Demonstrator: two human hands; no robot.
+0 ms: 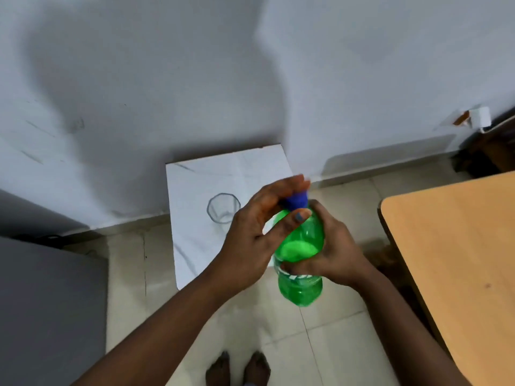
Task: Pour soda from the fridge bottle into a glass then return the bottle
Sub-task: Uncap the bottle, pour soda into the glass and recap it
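Two hands meet at the centre of the frame over a white bench [195, 246]. The right hand [331, 254] grips the green bottle [299, 263] around its middle; the left hand [250, 235] pinches its blue cap [296, 201]. An empty glass [223, 208] stands upright on the bench, just upper left of them.

The glass [223, 208] stands on the white stand [195, 246] against the wall [250, 65]. The bottle [299, 254] is right of the glass; the wooden table [459, 260] lies further right.
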